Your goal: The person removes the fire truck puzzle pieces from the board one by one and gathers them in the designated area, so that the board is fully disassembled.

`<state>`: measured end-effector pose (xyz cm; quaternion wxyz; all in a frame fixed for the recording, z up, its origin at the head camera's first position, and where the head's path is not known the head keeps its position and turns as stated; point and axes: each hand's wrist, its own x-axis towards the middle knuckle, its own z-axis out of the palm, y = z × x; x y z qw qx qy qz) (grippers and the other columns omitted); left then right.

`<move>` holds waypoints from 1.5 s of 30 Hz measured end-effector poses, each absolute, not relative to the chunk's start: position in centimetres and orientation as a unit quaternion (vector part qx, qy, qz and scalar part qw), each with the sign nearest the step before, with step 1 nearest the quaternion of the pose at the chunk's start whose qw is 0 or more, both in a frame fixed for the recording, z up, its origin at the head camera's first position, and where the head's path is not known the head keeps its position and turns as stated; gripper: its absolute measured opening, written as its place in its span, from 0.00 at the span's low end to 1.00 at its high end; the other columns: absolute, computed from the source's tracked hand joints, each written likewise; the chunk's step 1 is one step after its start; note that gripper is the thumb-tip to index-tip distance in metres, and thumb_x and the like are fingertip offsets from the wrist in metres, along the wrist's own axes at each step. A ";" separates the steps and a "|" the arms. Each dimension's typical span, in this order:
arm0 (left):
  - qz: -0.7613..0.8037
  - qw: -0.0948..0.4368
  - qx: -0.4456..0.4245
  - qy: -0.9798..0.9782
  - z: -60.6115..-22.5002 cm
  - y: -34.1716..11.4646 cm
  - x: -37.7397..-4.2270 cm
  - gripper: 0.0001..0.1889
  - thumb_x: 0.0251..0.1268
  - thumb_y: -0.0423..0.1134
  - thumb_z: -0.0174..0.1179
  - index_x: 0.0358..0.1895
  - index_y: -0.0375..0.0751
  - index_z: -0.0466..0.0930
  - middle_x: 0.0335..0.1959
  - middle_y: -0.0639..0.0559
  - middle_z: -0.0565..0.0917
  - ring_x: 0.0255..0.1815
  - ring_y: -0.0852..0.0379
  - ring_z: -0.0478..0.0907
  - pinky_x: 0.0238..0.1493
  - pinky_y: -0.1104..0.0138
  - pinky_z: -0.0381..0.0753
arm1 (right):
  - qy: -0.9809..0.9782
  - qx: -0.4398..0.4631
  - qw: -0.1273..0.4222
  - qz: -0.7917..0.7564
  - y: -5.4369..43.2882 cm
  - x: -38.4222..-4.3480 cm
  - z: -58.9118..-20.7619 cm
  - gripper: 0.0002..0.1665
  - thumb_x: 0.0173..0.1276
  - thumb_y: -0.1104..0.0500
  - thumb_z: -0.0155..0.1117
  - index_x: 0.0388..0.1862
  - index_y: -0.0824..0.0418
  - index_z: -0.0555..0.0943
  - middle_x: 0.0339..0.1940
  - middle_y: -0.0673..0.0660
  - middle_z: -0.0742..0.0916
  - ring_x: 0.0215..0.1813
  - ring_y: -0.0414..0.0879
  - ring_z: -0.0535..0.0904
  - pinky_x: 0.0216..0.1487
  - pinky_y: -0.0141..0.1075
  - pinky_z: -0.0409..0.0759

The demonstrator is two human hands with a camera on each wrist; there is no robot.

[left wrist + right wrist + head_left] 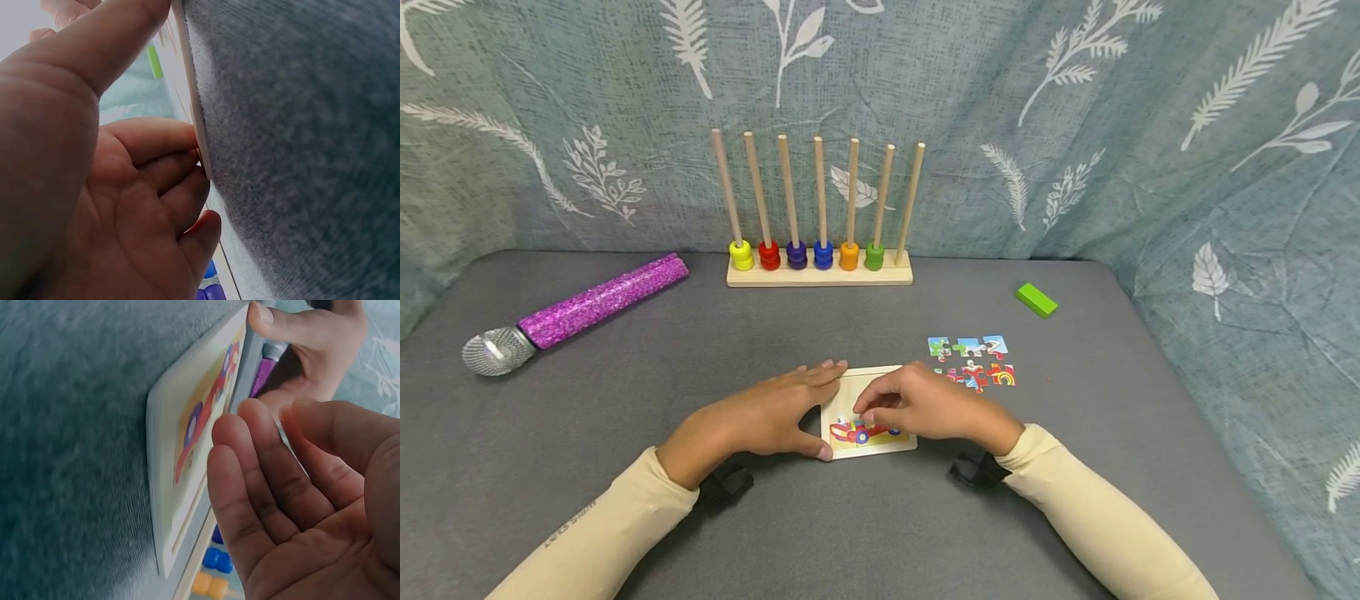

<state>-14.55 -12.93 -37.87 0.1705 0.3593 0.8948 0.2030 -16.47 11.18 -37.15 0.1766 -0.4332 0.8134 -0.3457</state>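
A small wooden puzzle board (846,392) with a pale frame lies on the table. Along its near side, joined puzzle pieces (842,432) show a red car with blue wheels; the upper part is bare wood. My left hand (767,410) rests at the board's left side, thumb on the near corner and fingertips at the far corner. Over the board's right half is my right hand (925,402), its bent thumb and forefinger tips close together just above the car picture. No piece shows between them. In the right wrist view the other fingers (234,487) are loosely bent.
Several loose puzzle pieces (973,377) lie in two rows right of the board, partly behind my right hand. Farther right is a green block (1037,300). A wooden peg stand (820,277) with coloured beads stands at the back; a purple glitter microphone (602,308) lies left.
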 end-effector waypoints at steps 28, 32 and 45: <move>0.199 0.178 0.356 0.895 -38.0 -12.9 -14.7 0.49 0.55 0.55 0.70 0.73 0.30 0.58 0.77 0.41 0.53 0.76 0.44 0.49 0.72 0.50 0.49 | 0.794 -0.452 0.194 -0.357 10.0 -16.6 -37.9 0.09 0.65 0.69 0.64 0.43 0.63 0.86 0.34 0.46 0.86 0.34 0.32 0.78 0.39 0.28 0.78; 0.197 0.181 0.355 0.896 -38.0 -12.9 -14.8 0.49 0.54 0.56 0.70 0.73 0.30 0.58 0.77 0.42 0.53 0.76 0.44 0.49 0.72 0.50 0.49 | 0.787 -0.455 0.200 -0.365 10.0 -16.7 -37.9 0.09 0.65 0.69 0.64 0.44 0.64 0.86 0.34 0.47 0.86 0.34 0.32 0.78 0.39 0.28 0.78; 0.201 0.181 0.359 0.893 -37.9 -13.0 -14.8 0.49 0.55 0.54 0.70 0.73 0.30 0.57 0.77 0.40 0.52 0.76 0.43 0.49 0.72 0.49 0.48 | 0.770 -0.476 0.205 -0.371 10.0 -16.7 -37.6 0.07 0.68 0.67 0.64 0.42 0.62 0.85 0.38 0.48 0.86 0.36 0.33 0.79 0.42 0.29 0.79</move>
